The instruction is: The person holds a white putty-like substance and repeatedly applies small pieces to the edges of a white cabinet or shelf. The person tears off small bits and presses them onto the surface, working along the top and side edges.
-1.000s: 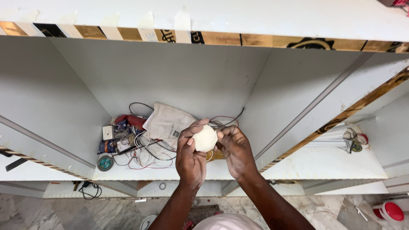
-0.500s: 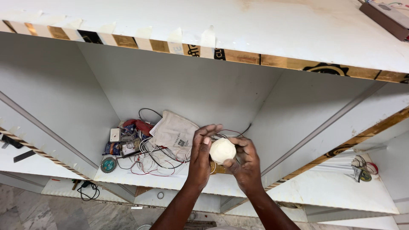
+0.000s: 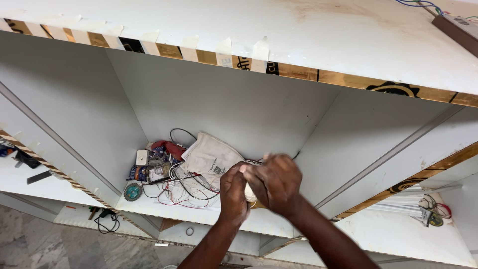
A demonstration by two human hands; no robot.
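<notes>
Both of my hands are clasped together in front of the open white cabinet shelf (image 3: 199, 211). My left hand (image 3: 233, 193) and my right hand (image 3: 276, 183) close around a round white ball-shaped object (image 3: 249, 192), which is almost wholly hidden between the fingers; only a sliver shows. Just behind the hands, on the shelf, lies a cream cloth bag (image 3: 209, 158) on a tangle of thin wires (image 3: 177, 192).
On the shelf's left are a white switch plate (image 3: 142, 157), red cloth (image 3: 167, 147) and a small teal toothed disc (image 3: 133, 191). The white cabinet top (image 3: 249, 30) has taped, wood-coloured edging. A wire bundle (image 3: 430, 209) lies on the lower right shelf; a black cable (image 3: 105, 219) is on the floor.
The view has tilted up and the hands have shifted right. My right hand has closed over the white ball, which was plainly visible before and is now nearly covered.
</notes>
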